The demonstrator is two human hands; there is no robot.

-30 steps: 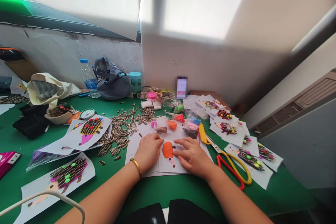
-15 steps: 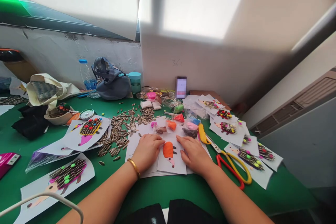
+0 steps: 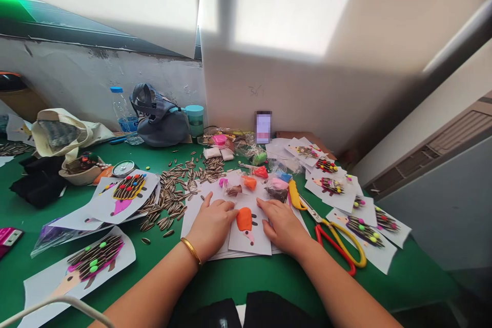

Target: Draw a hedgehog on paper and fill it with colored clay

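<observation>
A white card (image 3: 240, 247) lies on other paper sheets in front of me, with an orange clay patch (image 3: 244, 219) forming the body of a pink-faced hedgehog. My left hand (image 3: 212, 223) rests at the card's left edge, fingers spread, fingertips beside the orange patch. On the card's right side lies my right hand (image 3: 283, 223), its fingers apart near the upper corner. Neither hand holds anything. Just beyond them sit small bags of clay, one orange (image 3: 249, 182) and one brown (image 3: 232, 190). Sunflower seeds (image 3: 172, 197) are heaped to the left.
Scissors (image 3: 338, 246) and a yellow cutter (image 3: 295, 196) lie at the right. Seed-covered hedgehog cards (image 3: 333, 199) spread beyond them, with another (image 3: 42, 287) at the front left. A phone (image 3: 263, 127), blue-grey bag (image 3: 163, 125) and bottle (image 3: 125, 115) stand at the back.
My left hand has shifted slightly left, with its index finger now raised and spread outward. My right hand stays in about the same place. The whole view has shifted slightly.
</observation>
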